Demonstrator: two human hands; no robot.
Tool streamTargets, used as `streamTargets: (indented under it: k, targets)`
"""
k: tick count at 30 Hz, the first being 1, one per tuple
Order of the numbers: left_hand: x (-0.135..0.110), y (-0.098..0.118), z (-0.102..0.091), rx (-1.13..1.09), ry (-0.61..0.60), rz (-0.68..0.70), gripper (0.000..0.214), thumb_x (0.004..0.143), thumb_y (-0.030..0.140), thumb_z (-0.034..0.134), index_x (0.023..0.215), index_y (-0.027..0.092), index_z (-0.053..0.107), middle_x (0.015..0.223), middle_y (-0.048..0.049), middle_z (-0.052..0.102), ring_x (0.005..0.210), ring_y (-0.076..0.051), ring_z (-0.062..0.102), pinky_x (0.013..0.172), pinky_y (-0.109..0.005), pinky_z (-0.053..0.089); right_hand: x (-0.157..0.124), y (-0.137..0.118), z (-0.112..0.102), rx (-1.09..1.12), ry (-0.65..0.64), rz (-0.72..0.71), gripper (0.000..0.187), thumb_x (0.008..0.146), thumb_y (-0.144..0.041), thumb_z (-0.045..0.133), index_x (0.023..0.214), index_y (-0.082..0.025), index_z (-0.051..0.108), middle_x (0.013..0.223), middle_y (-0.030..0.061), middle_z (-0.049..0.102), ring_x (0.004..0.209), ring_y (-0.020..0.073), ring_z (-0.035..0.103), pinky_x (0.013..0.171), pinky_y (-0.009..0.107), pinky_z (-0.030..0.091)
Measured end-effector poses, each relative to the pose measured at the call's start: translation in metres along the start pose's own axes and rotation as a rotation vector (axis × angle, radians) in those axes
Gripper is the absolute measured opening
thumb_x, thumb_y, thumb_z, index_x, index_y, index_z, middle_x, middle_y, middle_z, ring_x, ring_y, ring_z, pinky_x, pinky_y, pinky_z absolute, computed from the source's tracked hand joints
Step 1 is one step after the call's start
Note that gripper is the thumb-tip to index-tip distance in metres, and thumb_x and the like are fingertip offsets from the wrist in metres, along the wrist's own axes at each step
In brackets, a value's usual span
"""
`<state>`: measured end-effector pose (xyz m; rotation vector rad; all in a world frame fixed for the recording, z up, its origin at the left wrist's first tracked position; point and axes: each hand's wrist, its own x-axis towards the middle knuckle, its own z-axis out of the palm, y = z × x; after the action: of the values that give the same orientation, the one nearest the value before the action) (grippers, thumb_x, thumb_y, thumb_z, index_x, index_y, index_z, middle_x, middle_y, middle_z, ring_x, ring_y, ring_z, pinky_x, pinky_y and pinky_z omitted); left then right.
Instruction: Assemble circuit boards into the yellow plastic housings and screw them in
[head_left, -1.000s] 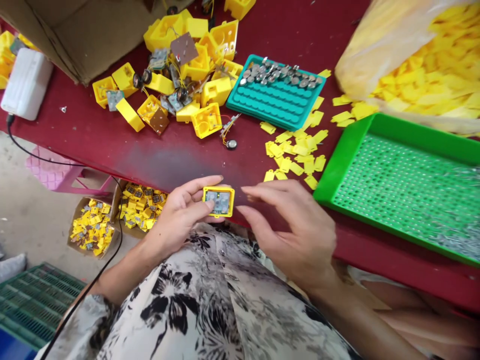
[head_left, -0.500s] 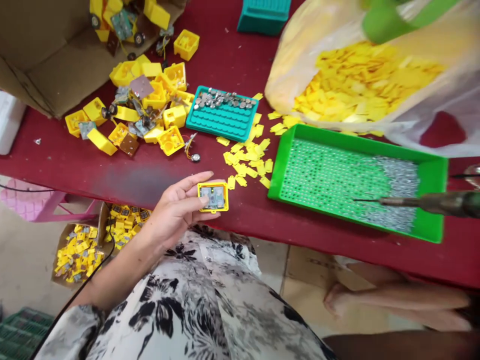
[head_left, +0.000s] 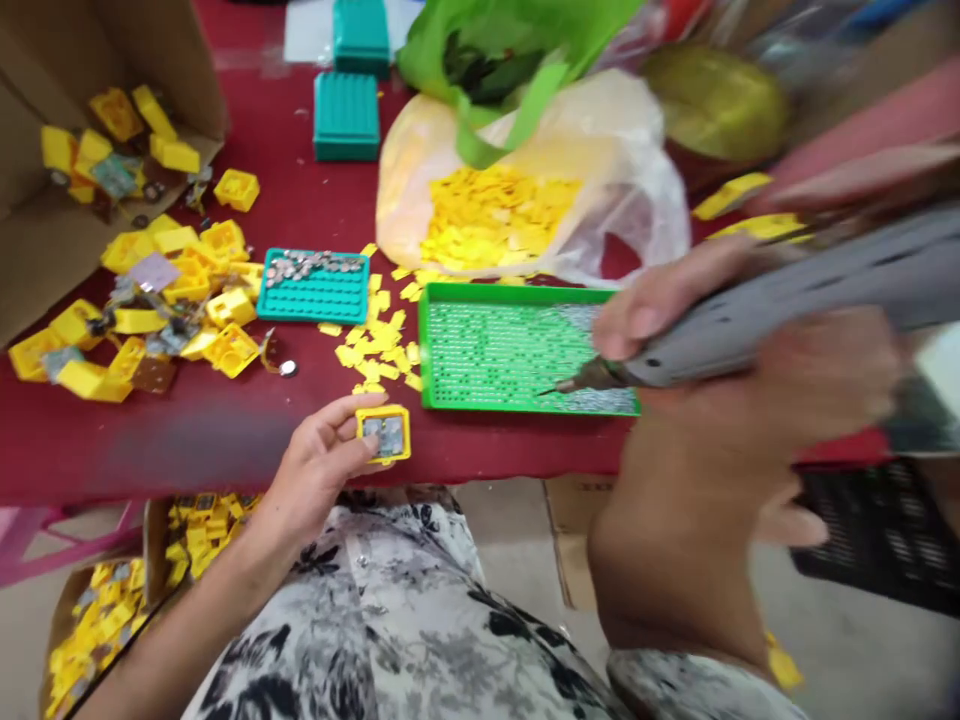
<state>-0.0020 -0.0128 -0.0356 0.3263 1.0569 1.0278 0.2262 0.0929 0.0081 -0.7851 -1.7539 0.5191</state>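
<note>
My left hand (head_left: 319, 450) is closed on a small yellow plastic case (head_left: 384, 434), thumb on its near side. The case's open face is turned up, with grey parts inside. My right hand (head_left: 821, 370), blurred, wraps round a grey electric screwdriver (head_left: 720, 335). Its thin bit points left, over a green perforated tray (head_left: 517, 406). Small metal screws (head_left: 604, 401) are heaped at the tray's right end, and its holes fill the rest. Between case and teal tray lie loose yellow tabs (head_left: 379, 350).
Left are a cardboard box (head_left: 180, 60) and a pile of yellow housings (head_left: 187, 280) with wired parts. A teal tray (head_left: 315, 305) bears round metal cells. Behind the green tray sits a plastic bag (head_left: 405, 160) of yellow tabs. Another person's blurred arm (head_left: 885, 130) shows at the upper right.
The view has swung right. My right hand has come into view holding the screwdriver, whose tip alone showed earlier. My left hand still holds the yellow case.
</note>
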Motion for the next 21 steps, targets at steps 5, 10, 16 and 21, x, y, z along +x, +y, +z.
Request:
streamTargets:
  k: [5,10,16,21]
  targets:
    - [0.009,0.005,0.007,0.025,-0.006,-0.033,0.041,0.067,0.021,0.085,0.106,0.018,0.072,0.092,-0.005,0.078,0.076,-0.014,0.071,0.072,-0.024,0.057,0.008,0.016,0.02,0.471,0.207,0.0,0.022,0.079,-0.034,0.073,0.099,-0.03,0.065,0.059,-0.0054,0.058,0.042,0.0123,0.049,0.036,0.027,0.039]
    - [0.014,0.005,0.009,0.029,-0.008,-0.069,0.041,0.067,0.023,0.085,0.106,0.019,0.073,0.09,-0.0041,0.078,0.075,-0.014,0.072,0.072,-0.024,0.059,-0.011,0.026,0.042,0.377,0.402,0.0,0.023,0.082,-0.045,0.072,0.096,-0.03,0.063,0.056,-0.0067,0.052,0.039,0.0101,0.047,0.034,0.025,0.038]
    - [0.014,0.006,0.008,0.038,-0.026,-0.076,0.037,0.072,0.022,0.082,0.108,0.021,0.073,0.098,-0.0042,0.078,0.08,-0.014,0.073,0.073,-0.022,0.059,-0.025,0.032,0.05,0.268,0.442,0.063,0.022,0.083,-0.049,0.071,0.092,-0.032,0.059,0.056,-0.006,0.049,0.038,0.0117,0.044,0.034,0.028,0.035]
    - [0.014,0.008,0.009,0.023,-0.035,-0.083,0.036,0.073,0.021,0.081,0.108,0.021,0.073,0.096,-0.004,0.078,0.079,-0.013,0.073,0.073,-0.022,0.059,-0.028,0.038,0.051,0.262,0.444,0.066,0.023,0.084,-0.048,0.069,0.096,-0.03,0.06,0.057,-0.0062,0.05,0.039,0.0113,0.046,0.036,0.027,0.036]
